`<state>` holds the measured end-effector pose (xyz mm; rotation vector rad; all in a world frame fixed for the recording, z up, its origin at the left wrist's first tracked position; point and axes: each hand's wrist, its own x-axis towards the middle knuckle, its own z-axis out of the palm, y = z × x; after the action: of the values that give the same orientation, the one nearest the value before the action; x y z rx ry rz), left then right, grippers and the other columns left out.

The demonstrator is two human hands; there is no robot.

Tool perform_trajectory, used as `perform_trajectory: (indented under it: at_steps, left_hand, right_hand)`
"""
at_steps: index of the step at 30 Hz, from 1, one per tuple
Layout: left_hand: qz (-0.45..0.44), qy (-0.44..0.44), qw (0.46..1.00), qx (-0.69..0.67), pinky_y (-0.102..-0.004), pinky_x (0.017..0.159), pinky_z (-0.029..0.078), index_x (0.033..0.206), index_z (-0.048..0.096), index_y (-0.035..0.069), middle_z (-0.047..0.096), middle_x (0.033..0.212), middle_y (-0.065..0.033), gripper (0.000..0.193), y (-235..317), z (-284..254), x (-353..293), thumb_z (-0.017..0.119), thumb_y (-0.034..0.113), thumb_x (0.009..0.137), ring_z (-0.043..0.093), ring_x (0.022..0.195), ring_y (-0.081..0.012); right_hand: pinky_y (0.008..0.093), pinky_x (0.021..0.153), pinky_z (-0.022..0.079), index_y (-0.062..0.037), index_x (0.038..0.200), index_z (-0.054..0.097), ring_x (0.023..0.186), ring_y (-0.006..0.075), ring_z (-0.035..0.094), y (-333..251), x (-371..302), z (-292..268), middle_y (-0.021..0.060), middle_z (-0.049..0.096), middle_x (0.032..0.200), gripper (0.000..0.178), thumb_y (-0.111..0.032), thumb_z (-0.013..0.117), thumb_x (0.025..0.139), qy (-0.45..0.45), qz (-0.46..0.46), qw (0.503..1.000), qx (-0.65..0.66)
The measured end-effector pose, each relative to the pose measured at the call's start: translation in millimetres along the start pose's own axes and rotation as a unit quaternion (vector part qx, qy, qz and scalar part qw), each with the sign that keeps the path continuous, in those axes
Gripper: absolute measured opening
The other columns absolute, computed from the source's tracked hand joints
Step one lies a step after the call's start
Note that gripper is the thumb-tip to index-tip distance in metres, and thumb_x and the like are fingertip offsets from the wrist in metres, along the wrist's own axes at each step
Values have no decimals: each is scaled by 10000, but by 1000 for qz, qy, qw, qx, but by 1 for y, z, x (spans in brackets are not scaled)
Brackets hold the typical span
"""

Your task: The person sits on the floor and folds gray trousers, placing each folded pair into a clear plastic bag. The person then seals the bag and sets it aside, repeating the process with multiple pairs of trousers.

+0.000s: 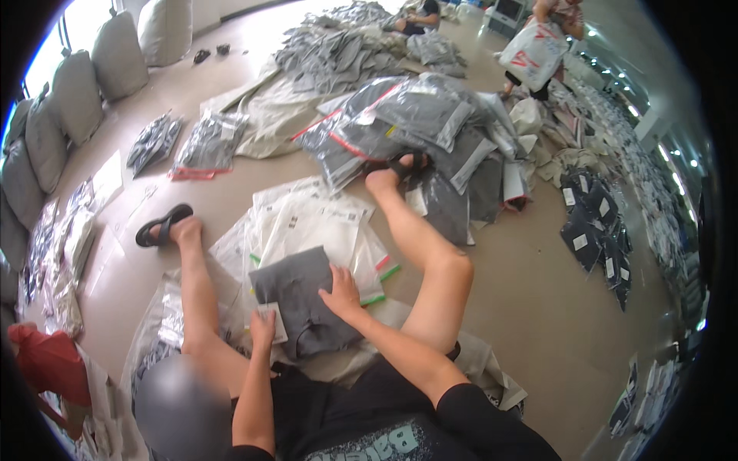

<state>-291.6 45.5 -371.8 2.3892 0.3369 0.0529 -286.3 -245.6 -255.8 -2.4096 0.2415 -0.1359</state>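
Note:
A folded grey garment (296, 280) lies in front of me, between my legs. Its far end rests on a stack of clear and white plastic garment bags (315, 223), some with green or red edge strips. My left hand (263, 330) is at the garment's left edge, fingers closed on a white tag (275, 323). My right hand (342, 294) lies on the garment's right side with its fingers apart, holding nothing.
Ahead is a heap of bagged grey garments (415, 115), with a larger pile (338, 54) behind. Bagged dark garments (596, 223) lie at right. Stuffed sacks (73, 100) line the left wall. A person in red (50, 369) is at left; another (565, 11) carries a white bag (534, 54).

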Motion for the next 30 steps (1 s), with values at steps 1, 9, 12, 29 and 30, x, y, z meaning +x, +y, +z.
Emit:
perform_trajectory:
  at_steps: [1, 9, 12, 29, 30]
  left_hand:
    - [-54, -19, 996, -71, -493, 911, 540, 1150, 630, -56, 696, 1120, -330, 552, 15, -10, -6, 794, 420, 926, 688, 1034, -477]
    - [146, 114, 977, 108, -524, 987, 483, 1158, 653, -95, 618, 1229, -300, 437, 48, -11, -33, 748, 294, 983, 600, 1131, -484]
    - [124, 57, 991, -5, -513, 980, 507, 1201, 637, -92, 643, 1215, -273, 381, 40, -5, -25, 728, 216, 996, 636, 1128, -428]
    - [96, -79, 992, -10, -581, 799, 544, 1170, 611, -84, 708, 1011, -341, 413, 117, -1, -49, 650, 286, 993, 686, 952, -535]
    - [100, -84, 989, -69, -590, 757, 534, 1097, 625, -80, 702, 956, -323, 357, 116, 10, -56, 637, 261, 991, 687, 908, -527]
  right_hand:
    - [501, 1172, 437, -15, 1563, 434, 1437, 444, 484, 10, 6, 0, 277, 471, 1557, 925, -385, 865, 834, -69, 98, 993, 19]
    - [458, 1062, 533, 96, 1413, 524, 1251, 407, 675, 25, 15, 17, 297, 684, 1326, 1068, -562, 951, 688, -138, 188, 971, 50]
    - [444, 1024, 550, 93, 1290, 632, 1202, 386, 706, 28, 16, 23, 278, 725, 1261, 941, -544, 960, 681, -139, 199, 966, 84]
    - [462, 887, 596, 63, 1155, 722, 969, 375, 766, -17, -14, 37, 245, 783, 1035, 674, -471, 909, 788, -132, 35, 943, 305]
    - [445, 866, 598, 66, 1135, 730, 941, 352, 768, -26, -17, 38, 230, 787, 1017, 662, -455, 925, 776, -137, 56, 949, 277]
